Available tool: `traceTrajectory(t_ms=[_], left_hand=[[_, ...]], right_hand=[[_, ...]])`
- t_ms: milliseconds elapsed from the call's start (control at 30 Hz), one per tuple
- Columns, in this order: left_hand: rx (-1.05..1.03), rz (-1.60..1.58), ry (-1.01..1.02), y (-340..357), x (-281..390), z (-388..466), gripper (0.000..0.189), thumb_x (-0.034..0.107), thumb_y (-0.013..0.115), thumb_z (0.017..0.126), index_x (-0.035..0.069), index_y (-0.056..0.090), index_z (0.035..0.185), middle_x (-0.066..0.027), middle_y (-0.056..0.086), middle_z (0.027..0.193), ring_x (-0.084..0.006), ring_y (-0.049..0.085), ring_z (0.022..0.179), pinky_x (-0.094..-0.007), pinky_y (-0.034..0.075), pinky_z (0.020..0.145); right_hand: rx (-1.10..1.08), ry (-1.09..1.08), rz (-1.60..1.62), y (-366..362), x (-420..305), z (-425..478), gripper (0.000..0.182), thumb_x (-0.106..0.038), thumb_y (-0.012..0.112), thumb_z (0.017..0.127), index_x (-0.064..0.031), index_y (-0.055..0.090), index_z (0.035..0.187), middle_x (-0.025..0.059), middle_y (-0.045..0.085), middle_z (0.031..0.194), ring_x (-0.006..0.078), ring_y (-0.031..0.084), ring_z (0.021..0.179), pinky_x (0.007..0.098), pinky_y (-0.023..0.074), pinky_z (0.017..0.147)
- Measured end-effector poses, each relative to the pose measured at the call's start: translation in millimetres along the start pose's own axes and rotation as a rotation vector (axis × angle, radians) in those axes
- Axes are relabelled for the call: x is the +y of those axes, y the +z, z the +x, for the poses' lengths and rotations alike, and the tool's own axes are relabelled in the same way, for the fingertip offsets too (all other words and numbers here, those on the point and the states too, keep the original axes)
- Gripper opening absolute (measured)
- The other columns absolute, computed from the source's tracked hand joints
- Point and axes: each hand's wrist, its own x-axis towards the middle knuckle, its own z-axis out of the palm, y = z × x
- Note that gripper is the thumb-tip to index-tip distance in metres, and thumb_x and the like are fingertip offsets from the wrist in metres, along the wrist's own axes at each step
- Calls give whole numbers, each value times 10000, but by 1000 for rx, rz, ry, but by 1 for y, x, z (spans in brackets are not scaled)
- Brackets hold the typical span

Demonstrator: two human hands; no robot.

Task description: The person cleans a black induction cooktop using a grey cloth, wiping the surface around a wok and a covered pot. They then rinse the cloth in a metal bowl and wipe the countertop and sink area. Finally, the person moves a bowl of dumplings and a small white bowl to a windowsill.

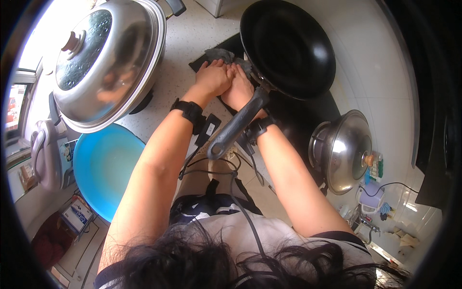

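Note:
My left hand [213, 78] presses a crumpled grey cloth [221, 55] against the corner of a black glass cooktop [197, 64]. Side by side with it and touching, my right hand [239, 88] lies on the cloth too; the fingers of both hands point away from me. A black frying pan [287, 50] sits on the cooktop just right of the hands. Its grey handle [239, 124] slants back towards me, across my right wrist. How much cloth lies beneath the palms is hidden.
A large lidded steel pot [140, 68] stands left on the speckled counter [187, 32]. Nearer me is a blue basin [104, 162]. Right of the cooktop's middle rests a pan with a domed steel lid [348, 151]. Cables [236, 191] hang before my body.

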Motion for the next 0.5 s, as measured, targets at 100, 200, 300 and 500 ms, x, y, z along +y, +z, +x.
traceTrajectory(t_ms=[100,200,300,500], left_hand=[[-10,51,23,3,9,-24,468,369,326,956,74,581,1215,-139,500,1339,-302,438,1261,-449,276,1076],[27,42,72,9,20,-47,449,360,355,944,53,615,1144,-161,542,1283,-307,487,1214,-446,299,1064],[31,32,92,10,25,-67,433,352,373,939,52,618,1134,-174,565,1249,-307,516,1184,-440,311,1057],[15,111,183,21,22,-94,400,247,464,864,65,556,1208,-156,490,1346,-303,456,1250,-445,296,1072]], right_hand=[[-7,-122,-192,11,3,-20,535,-188,515,842,54,429,1311,239,422,1368,351,345,1320,397,257,1117],[145,-104,-80,45,18,-53,526,-218,524,850,57,449,1292,231,450,1348,359,399,1281,395,263,1113],[237,-10,151,20,-9,-86,530,-213,555,836,40,455,1291,226,422,1373,344,389,1291,388,280,1104],[281,39,170,15,-22,-110,409,-105,618,759,3,556,1149,178,534,1167,364,493,1090,414,423,941]])
